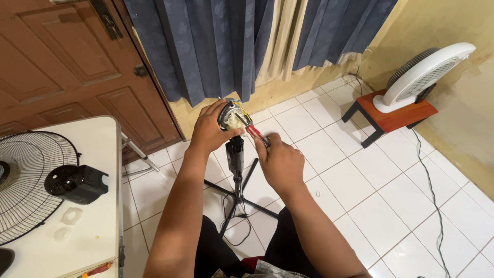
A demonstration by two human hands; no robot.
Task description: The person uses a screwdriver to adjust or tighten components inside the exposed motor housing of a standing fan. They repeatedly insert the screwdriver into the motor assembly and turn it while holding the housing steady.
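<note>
The fan motor sits bare at the top of a black stand pole, directly in front of the person and above the white tiled floor. By the look of it the stripping-down is well along: the motor has no cover, no blades and no guard on it. What is left seems to be the work at the motor itself, as a tool is set against it.

The left hand wraps the motor's left side, fingers curled tight around the housing. The right hand is closed in a fist on a red-handled screwdriver, whose shaft points up and left into the motor. The motor shows pale plastic, metal and thin yellow wires. The pole drops to crossed black legs with a cord looped between them.

Left of the person, a white table carries a wire fan guard, a black motor cover and two small white pieces. Farther off to the right, a white fan leans on a small red stool by the yellow wall. A brown door and blue curtains are at the back.
</note>
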